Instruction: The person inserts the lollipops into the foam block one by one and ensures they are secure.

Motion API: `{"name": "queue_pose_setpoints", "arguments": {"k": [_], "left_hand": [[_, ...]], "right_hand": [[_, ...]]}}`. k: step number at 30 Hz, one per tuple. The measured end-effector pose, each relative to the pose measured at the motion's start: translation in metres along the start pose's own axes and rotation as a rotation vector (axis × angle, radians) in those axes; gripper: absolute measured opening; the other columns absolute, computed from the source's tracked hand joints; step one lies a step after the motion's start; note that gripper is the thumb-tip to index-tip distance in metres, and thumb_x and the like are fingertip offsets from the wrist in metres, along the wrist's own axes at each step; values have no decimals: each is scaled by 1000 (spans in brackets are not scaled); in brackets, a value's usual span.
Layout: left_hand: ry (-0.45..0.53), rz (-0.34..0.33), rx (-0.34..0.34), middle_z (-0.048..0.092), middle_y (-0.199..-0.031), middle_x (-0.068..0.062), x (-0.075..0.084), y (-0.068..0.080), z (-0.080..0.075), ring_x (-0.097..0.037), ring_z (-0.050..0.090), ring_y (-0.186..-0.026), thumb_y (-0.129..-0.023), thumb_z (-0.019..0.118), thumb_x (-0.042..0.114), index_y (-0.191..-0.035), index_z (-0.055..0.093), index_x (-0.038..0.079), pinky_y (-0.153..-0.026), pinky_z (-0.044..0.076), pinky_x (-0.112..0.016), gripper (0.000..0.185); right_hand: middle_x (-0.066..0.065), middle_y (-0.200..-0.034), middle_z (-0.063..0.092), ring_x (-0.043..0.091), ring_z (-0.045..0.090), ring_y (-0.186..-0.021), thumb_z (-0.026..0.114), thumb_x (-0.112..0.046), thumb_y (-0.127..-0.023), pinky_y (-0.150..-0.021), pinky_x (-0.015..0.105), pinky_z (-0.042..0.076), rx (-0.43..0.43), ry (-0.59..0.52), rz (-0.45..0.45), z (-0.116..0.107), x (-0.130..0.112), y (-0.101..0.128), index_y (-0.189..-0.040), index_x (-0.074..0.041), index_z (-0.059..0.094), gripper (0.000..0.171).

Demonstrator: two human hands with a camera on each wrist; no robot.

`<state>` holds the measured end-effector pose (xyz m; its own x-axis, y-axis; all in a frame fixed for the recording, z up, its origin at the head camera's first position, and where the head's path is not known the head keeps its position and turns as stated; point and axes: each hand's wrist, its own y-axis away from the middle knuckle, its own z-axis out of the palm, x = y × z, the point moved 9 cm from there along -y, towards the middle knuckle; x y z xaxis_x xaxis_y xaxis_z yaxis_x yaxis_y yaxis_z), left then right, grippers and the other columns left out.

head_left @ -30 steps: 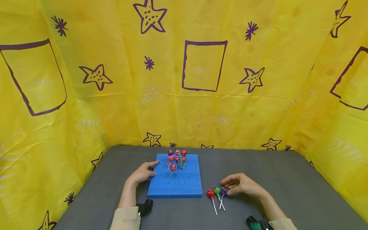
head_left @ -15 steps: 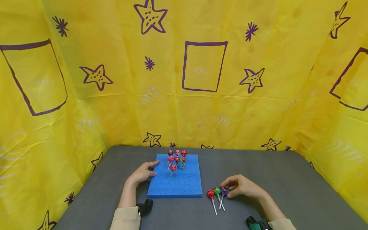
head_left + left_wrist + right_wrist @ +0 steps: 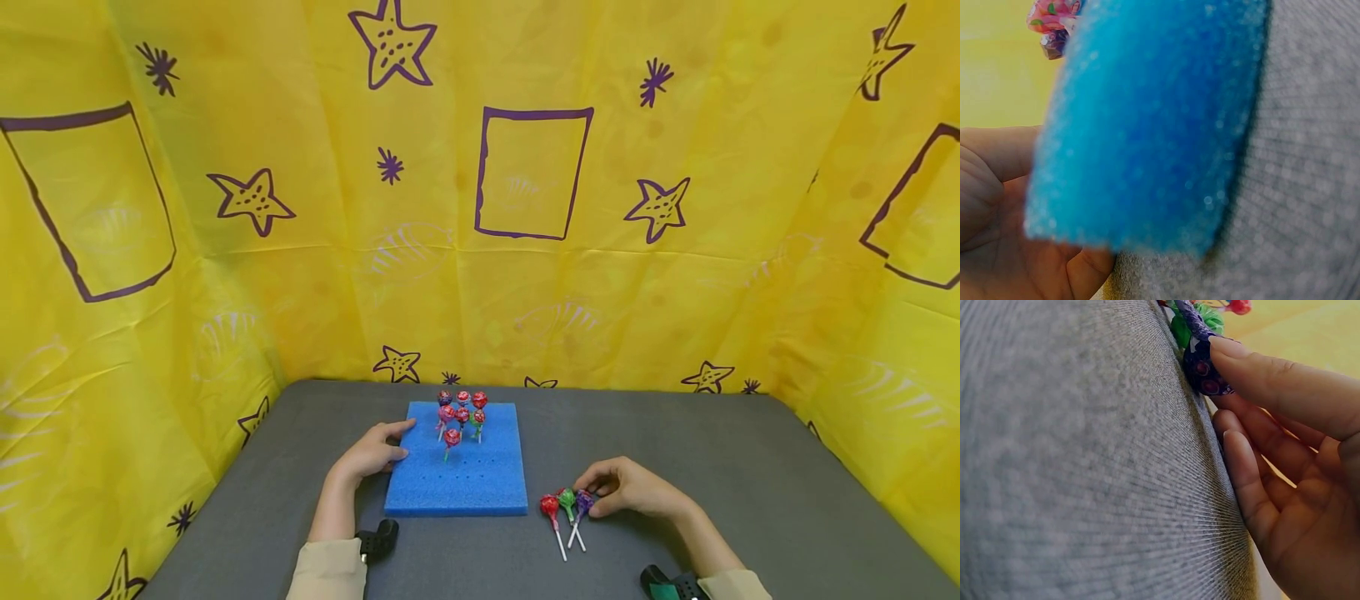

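Closing in since a second ago, the right hand [image 3: 633, 487] has slid a little lower and nearer the three loose lollipops, and its fingers have curled down from a looser spread; everything else sits as it did. Its fingertips [image 3: 1230, 349] now touch the purple lollipop [image 3: 584, 500], the thumb side pressing the wrapped head in the right wrist view, though whether the grip actually pinches it or only rests against it I cannot tell. That purple lollipop lies on the grey surface [image 3: 750, 467] just right of the blue foam block [image 3: 457, 479], its white stick pointing back toward the person. Just beside it, on the side nearer the foam block, lie the green lollipop [image 3: 567, 497] and then the red lollipop [image 3: 550, 505], heads close together and sticks splayed.

At the foam block's left edge the left hand [image 3: 372, 451] rests with relaxed fingers laid against the foam, thumb on top, not clenched round anything. A cluster of standing lollipops [image 3: 461, 413] is planted upright in the far part of the foam block, and rows of small holes show in its near half. Yellow star-printed sheeting [image 3: 525, 250] walls in the surface behind the foam block and on both sides.
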<state>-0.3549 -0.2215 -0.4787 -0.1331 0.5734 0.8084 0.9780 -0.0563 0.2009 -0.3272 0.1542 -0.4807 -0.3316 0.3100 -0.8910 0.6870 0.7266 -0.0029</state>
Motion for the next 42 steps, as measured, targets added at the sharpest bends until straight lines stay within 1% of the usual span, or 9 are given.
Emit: {"name": "queue_pose_setpoints", "arguments": {"k": [8,13,15,21,24,28,35,39,42], "left_hand": [[4,-1,-3,47,-135,-26,0,0,1,-37,51,-115,-90,62,5,-145,50,10,-87,57,-46,56],[10,-2,-4,47,-134,-26,0,0,1,-37,51,-115,-90,62,5,-145,50,10,-88,56,-47,56],[10,-3,-3,47,-134,-26,0,0,1,-37,50,-115,-90,62,5,-145,50,10,-89,56,-48,56],[9,-8,1,48,-132,-25,1,1,1,-36,51,-113,-90,62,4,-145,50,10,-88,57,-47,56],[9,-9,0,48,-132,-25,1,1,1,-36,51,-113,-90,62,4,-145,50,10,-88,57,-46,56],[12,-9,0,48,-132,-26,1,1,0,-37,50,-114,-90,62,5,-145,50,10,-88,56,-46,56],[17,-5,1,48,-133,-25,1,1,0,-36,50,-114,-90,62,4,-145,51,10,-86,57,-45,56],[14,-8,2,47,-133,-25,1,2,0,-36,50,-115,-90,62,5,-145,51,10,-87,57,-46,56],[16,-5,-1,47,-134,-26,1,2,0,-37,50,-115,-90,62,5,-145,51,10,-88,56,-47,56]], "right_hand": [[20,-106,70,0,59,-85,72,-10,-86,-76,19,52,-15,-20,-6,1,-1,0,-115,2,68,31],[25,-108,69,0,61,-87,72,-10,-87,-78,19,53,-16,-28,-12,1,-3,1,-115,3,67,32],[22,-107,70,0,61,-87,72,-11,-87,-78,19,53,-14,-29,-8,1,-3,1,-115,3,68,31],[-6,-106,72,-1,64,-90,69,-9,-89,-81,19,54,-7,-47,-11,-6,0,5,-116,1,68,29],[-10,-105,72,-2,64,-92,68,-7,-89,-82,18,53,11,-76,-23,-9,-1,6,-116,5,67,29],[-13,-103,72,-2,65,-93,67,-5,-89,-82,17,53,45,-106,-21,-12,-2,6,-116,8,65,30],[-11,-103,73,0,67,-94,67,-5,-89,-83,18,54,96,-174,-4,-16,-5,4,-117,16,60,35],[-12,-104,73,1,68,-95,67,-5,-89,-83,18,55,126,-193,-6,-18,-7,2,-118,18,59,38],[-12,-104,73,1,68,-93,68,-6,-89,-82,18,55,151,-179,-3,-19,-8,0,-119,16,59,38]]}}
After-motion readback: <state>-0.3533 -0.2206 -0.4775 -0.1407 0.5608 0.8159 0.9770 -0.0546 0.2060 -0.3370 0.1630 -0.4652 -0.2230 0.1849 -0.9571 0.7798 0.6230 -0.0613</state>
